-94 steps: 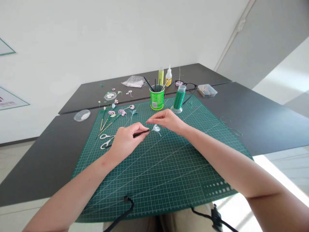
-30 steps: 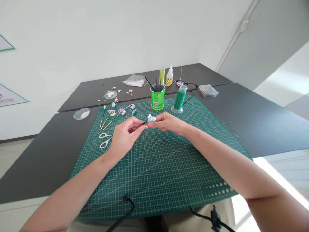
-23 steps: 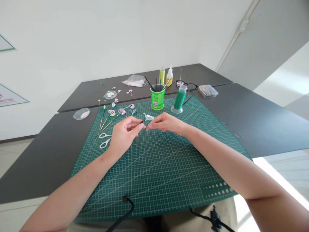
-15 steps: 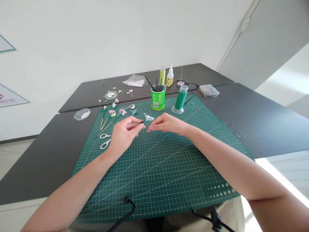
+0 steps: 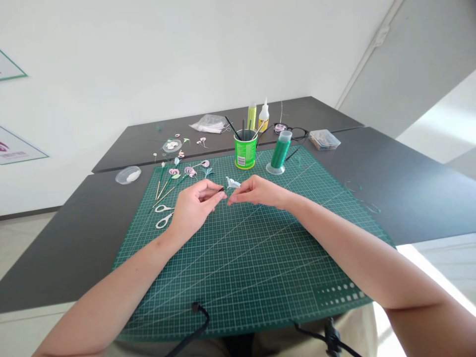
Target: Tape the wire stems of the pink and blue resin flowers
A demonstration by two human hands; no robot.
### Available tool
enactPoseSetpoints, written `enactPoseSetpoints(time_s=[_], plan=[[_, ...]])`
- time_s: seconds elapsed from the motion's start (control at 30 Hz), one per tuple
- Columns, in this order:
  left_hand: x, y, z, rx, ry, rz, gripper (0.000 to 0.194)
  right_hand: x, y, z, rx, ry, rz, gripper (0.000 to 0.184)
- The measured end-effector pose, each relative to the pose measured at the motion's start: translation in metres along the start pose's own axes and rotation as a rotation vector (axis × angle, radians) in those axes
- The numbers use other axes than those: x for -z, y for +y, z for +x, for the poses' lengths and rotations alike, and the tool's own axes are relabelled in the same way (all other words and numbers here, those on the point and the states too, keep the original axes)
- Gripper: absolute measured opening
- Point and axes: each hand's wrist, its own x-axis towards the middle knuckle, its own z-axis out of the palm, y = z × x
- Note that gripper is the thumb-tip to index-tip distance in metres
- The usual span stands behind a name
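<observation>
Between thumb and fingers, my left hand (image 5: pixel 199 204) pinches the dark stem of a pale blue-white craft flower (image 5: pixel 232 183). The blossom points up and to the right, just past the fingertips. Close beside it, my right hand (image 5: pixel 256 192) is closed in a pinch, its fingertips a little right of the stem. Whatever it may hold, such as a thread, is too fine to make out. White-handled scissors (image 5: pixel 163 221) lie left of my left hand, their blades hidden under it. Behind my right hand stands a spool of green thread (image 5: pixel 281 152).
A green cutting mat (image 5: pixel 253 267) lies under both hands. Finished-looking flowers on sticks (image 5: pixel 173 173) rest at its left. A green cup (image 5: pixel 245 153) holds dark rods. Behind are a glue bottle (image 5: pixel 264 119), eyeglasses (image 5: pixel 297 133) and a clear box (image 5: pixel 325 140).
The flower has turned on its stem and tipped slightly up, nearer my right fingers. Both hands keep nearly the same place; the whole view has shifted slightly.
</observation>
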Motion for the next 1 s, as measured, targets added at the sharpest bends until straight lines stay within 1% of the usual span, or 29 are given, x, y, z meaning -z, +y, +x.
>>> enactPoseSetpoints(time_s=[0.17,0.33,0.7,1.0], plan=[[-0.0005,-0.0043,-0.0008,-0.028,-0.009,-0.001,0.017,0.0005,-0.0057,-0.0016,0.015,-0.004,0.002,0.034],[0.0004,-0.0047,-0.0018,-0.043,-0.024,-0.006,0.014,0.0014,-0.0063,-0.0012,0.015,-0.017,0.016,0.035],[0.0005,-0.0043,-0.0009,-0.030,-0.014,0.003,0.012,-0.0026,-0.0067,-0.0012,0.028,-0.041,0.022,0.038],[0.0025,-0.0028,-0.0014,-0.032,0.001,-0.004,0.011,-0.0032,-0.0089,-0.0019,0.079,-0.018,0.054,0.032]])
